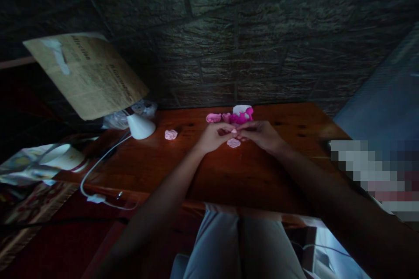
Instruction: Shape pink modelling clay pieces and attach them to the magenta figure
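Note:
My left hand (214, 136) and my right hand (260, 134) meet over the middle of a wooden table (157, 161). The fingertips of both are pinched together on a small pale pink piece (233, 132). Just below them a pale pink rolled piece (233, 143) lies on the wood. Behind the hands sits a heap of bright pink pieces (240, 117) with a white piece (241, 108) at its back and a lighter pink piece (213, 117) to its left. Another pale pink rolled piece (170, 134) lies alone further left.
A white lamp base (140, 125) stands at the table's left with its white cable (94, 165) running to the front edge. A brown printed paper (87, 74) hangs on the dark stone-patterned wall (262, 43). Crumpled clear plastic (144, 108) lies behind the lamp. My light trousers (242, 244) are below.

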Tool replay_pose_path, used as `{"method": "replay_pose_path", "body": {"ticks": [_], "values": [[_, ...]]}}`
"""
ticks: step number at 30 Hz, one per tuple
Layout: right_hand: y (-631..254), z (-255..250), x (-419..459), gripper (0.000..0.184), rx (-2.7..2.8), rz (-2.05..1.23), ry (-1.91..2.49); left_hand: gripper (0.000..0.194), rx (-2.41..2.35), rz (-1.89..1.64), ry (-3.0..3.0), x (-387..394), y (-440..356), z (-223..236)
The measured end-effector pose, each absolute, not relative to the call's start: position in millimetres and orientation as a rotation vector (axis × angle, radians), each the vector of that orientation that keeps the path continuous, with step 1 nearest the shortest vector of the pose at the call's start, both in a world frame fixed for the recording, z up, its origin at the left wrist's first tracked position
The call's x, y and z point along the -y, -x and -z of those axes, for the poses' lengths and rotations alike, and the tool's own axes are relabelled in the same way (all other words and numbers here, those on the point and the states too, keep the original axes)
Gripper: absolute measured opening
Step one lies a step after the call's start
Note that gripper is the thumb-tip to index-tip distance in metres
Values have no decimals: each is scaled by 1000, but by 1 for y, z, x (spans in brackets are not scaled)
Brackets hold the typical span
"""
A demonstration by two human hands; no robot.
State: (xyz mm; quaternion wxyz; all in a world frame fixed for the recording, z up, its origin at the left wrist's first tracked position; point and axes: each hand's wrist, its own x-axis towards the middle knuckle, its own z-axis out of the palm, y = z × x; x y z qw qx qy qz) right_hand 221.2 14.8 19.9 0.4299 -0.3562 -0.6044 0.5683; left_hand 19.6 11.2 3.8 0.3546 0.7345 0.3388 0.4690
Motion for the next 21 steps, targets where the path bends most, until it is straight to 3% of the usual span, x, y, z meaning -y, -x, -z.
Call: {"method": "replay_pose_path", "body": {"ticks": [14,18,21], "values": [[-250,-35,-30,12,1066,-1130,1065,28,-915,-1526,-1486,-13,-5,-26],[-243,-34,-24,25,1217,-1308,1049,10,-1184,-1301,-1940,-16,1,-17],[-228,-28,-16,41,1357,-1431,1016,12,-1393,-1071,-2220,-15,1,-9]]}}
